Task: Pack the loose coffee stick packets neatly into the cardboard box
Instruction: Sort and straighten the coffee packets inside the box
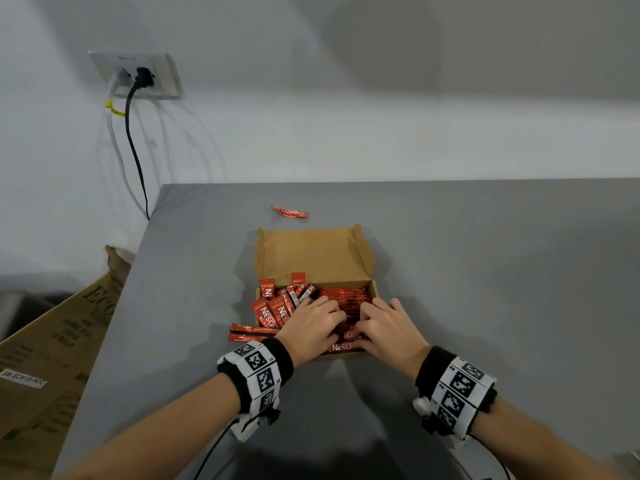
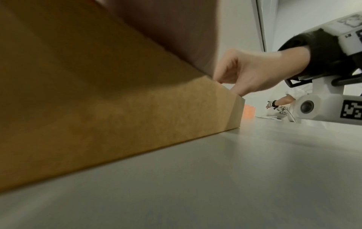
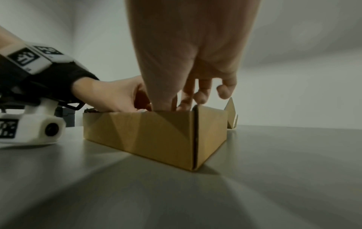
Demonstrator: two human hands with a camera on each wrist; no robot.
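Note:
An open cardboard box [image 1: 313,258] sits mid-table with its lid folded back, also seen in the wrist views [image 2: 98,108] [image 3: 156,133]. Red coffee stick packets [image 1: 346,299] fill its right part in a row. More packets [image 1: 273,308] lean untidily over its left wall. My left hand [image 1: 317,322] [image 3: 109,96] and right hand [image 1: 375,320] [image 3: 192,46] [image 2: 254,72] are both inside the box at its near side, fingers curled down onto a bunch of packets between them. The fingertips are hidden among the packets.
One loose packet [image 1: 289,212] lies on the grey table [image 1: 485,271] behind the box, and another [image 1: 249,332] lies by the box's left near corner. A large cardboard carton [image 1: 52,358] stands beyond the table's left edge. A wall socket with cables [image 1: 138,76] is at the back left.

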